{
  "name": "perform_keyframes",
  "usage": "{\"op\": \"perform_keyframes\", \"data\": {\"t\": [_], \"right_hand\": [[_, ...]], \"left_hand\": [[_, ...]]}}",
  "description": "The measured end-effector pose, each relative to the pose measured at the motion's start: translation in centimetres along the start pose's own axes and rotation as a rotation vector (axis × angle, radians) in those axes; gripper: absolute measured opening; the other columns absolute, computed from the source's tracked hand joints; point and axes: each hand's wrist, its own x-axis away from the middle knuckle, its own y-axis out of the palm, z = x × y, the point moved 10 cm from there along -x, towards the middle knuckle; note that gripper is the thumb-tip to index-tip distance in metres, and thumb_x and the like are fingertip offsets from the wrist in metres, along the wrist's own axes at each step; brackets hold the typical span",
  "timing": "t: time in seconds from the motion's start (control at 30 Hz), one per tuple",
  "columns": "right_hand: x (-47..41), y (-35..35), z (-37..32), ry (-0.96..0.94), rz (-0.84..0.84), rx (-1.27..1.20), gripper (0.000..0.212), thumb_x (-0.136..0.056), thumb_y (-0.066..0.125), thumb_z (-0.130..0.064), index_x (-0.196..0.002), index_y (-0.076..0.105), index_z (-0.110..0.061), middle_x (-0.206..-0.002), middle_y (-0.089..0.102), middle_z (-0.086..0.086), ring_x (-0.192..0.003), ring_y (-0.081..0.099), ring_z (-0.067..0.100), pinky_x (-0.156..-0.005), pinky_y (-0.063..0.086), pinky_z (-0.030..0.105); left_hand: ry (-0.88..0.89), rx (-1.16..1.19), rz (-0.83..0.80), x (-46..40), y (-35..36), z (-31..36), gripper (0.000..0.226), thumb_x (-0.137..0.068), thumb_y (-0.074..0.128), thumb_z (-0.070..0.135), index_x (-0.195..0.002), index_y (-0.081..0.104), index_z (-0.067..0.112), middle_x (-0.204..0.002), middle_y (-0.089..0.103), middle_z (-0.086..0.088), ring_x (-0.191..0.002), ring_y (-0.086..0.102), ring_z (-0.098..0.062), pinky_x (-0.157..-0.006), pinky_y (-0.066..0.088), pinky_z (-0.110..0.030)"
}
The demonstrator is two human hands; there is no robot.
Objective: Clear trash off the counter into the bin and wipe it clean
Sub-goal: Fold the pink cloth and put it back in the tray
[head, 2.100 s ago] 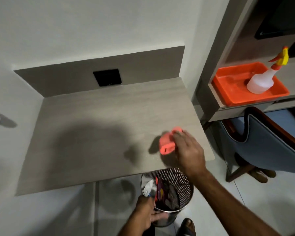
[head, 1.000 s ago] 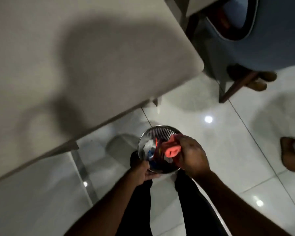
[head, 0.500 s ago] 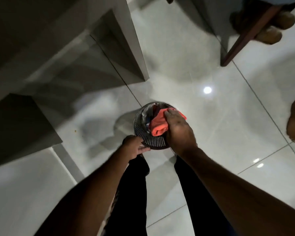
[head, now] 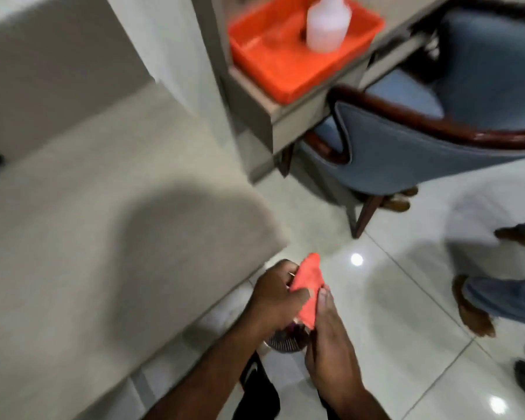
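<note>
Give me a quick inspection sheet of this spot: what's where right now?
Surface: counter bare where visible, shadowed.
Job's things: orange cloth held over mesh bin, which is mostly hidden.
Clutter: nothing seen on the counter.
Hands: left hand and right hand both grip the cloth.
Cables: nothing seen.
Surroundings: orange tray holding a spray bottle; blue chair; another person's feet on tiled floor.

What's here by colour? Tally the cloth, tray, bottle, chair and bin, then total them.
Orange: 2, the cloth and the tray
White: 1, the spray bottle
Blue: 1, the chair
Metal: 1, the mesh bin
Total: 5
</note>
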Motion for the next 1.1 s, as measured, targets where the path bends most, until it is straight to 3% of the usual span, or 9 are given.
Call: {"op": "perform_keyframes", "data": {"t": [0.13, 0.27, 0.37, 0.47, 0.6, 0.73, 0.8, 0.9, 1.1], "right_hand": [[1.4, -7.3, -5.3, 0.023, 0.156, -0.25, 0.093, -0.085, 0.058, -0.025, -0.155, -0.003, -0.025, -0.16, 0.008, -0.027, -0.141, 0.027, -0.006, -0.106, 0.041, 0.035], [-2.8, -11.8, -6.2, 0.215, 0.244, -0.756, 0.081, -0.083, 0.07, -0.017, -0.146, 0.022, -0.03, -0.16, 0.022, -0.003, -0.145, 0.028, 0.016, -0.113, 0.031, 0.049], [-8.9, -11.8, -9.8, 0.316, 0.0, -1.396, 0.074, -0.069, 0.083, -0.04, -0.133, 0.051, -0.024, -0.136, 0.06, 0.007, -0.114, 0.062, 0.025, -0.085, 0.055, 0.052], [-14.6, -14.2, -13.4, 0.202, -0.136, -1.756, 0.052, -0.087, 0.062, -0.016, -0.136, 0.05, -0.001, -0.132, 0.059, 0.025, -0.113, 0.064, 0.035, -0.081, 0.058, 0.047], [-23.5, -18.6, -13.0, 0.173, 0.059, -1.54, 0.045, -0.083, 0.064, -0.002, -0.127, 0.055, -0.004, -0.12, 0.068, 0.021, -0.101, 0.069, 0.031, -0.078, 0.06, 0.046], [-31.9, -23.8, -12.0, 0.131, 0.282, -0.967, 0.054, -0.083, 0.072, -0.002, -0.122, 0.044, -0.025, -0.117, 0.063, 0.012, -0.095, 0.066, 0.016, -0.076, 0.057, 0.031], [-36.6, -24.9, -13.2, 0.019, 0.245, -0.725, 0.061, -0.082, 0.071, -0.005, -0.127, 0.039, -0.033, -0.119, 0.062, 0.007, -0.101, 0.064, 0.019, -0.085, 0.054, 0.038], [-42.8, -23.7, -15.1, -0.158, 0.158, -0.324, 0.045, -0.082, 0.065, -0.005, -0.123, 0.057, -0.022, -0.115, 0.065, 0.005, -0.105, 0.062, 0.024, -0.093, 0.05, 0.038], [-49.0, -18.5, -16.4, -0.214, -0.143, 0.027, 0.028, -0.085, 0.052, -0.012, -0.107, 0.068, -0.009, -0.106, 0.07, 0.016, -0.097, 0.064, 0.033, -0.083, 0.049, 0.032]], "left_hand": [[0.303, -0.173, -0.129, 5.6, -4.1, 13.0, 0.029, -0.065, 0.06, 0.03, -0.089, 0.063, 0.014, -0.078, 0.07, -0.008, -0.068, 0.061, -0.016, -0.073, 0.055, -0.047], [0.505, -0.283, -0.264, 8.7, -8.1, 24.3, 0.021, -0.078, 0.072, 0.01, -0.099, 0.069, 0.013, -0.089, 0.073, -0.003, -0.081, 0.069, -0.017, -0.083, 0.058, -0.045], [0.58, -0.331, -0.319, 8.9, -11.2, 31.5, 0.027, -0.084, 0.072, -0.002, -0.11, 0.067, 0.002, -0.095, 0.068, -0.003, -0.085, 0.06, -0.009, -0.08, 0.052, -0.029], [0.58, -0.335, -0.156, 5.5, -16.1, 37.3, 0.03, -0.085, 0.073, -0.002, -0.113, 0.062, 0.0, -0.093, 0.069, -0.019, -0.08, 0.059, -0.019, -0.074, 0.05, -0.034], [0.546, -0.401, 0.151, -2.2, -22.1, 41.3, 0.028, -0.085, 0.072, 0.006, -0.103, 0.053, 0.012, -0.071, 0.054, 0.004, -0.06, 0.055, -0.013, -0.052, 0.046, -0.024], [0.559, -0.505, 0.353, -11.1, -24.1, 42.8, 0.011, -0.08, 0.068, -0.003, -0.083, 0.064, 0.008, -0.08, 0.063, 0.003, -0.076, 0.06, -0.016, -0.065, 0.047, -0.025], [0.489, -0.522, 0.367, -16.6, -24.4, 42.2, 0.013, -0.08, 0.065, -0.004, -0.085, 0.067, 0.007, -0.085, 0.068, -0.003, -0.074, 0.066, -0.02, -0.069, 0.053, -0.032], [0.392, -0.638, 0.347, -23.6, -24.5, 40.4, 0.027, -0.078, 0.065, -0.002, -0.102, 0.068, 0.009, -0.107, 0.072, -0.01, -0.092, 0.069, -0.027, -0.081, 0.052, -0.027], [0.209, -0.923, 0.34, -30.5, -24.4, 35.6, 0.041, -0.083, 0.06, -0.002, -0.121, 0.064, 0.012, -0.124, 0.064, -0.013, -0.11, 0.063, -0.03, -0.087, 0.055, -0.031]]}}
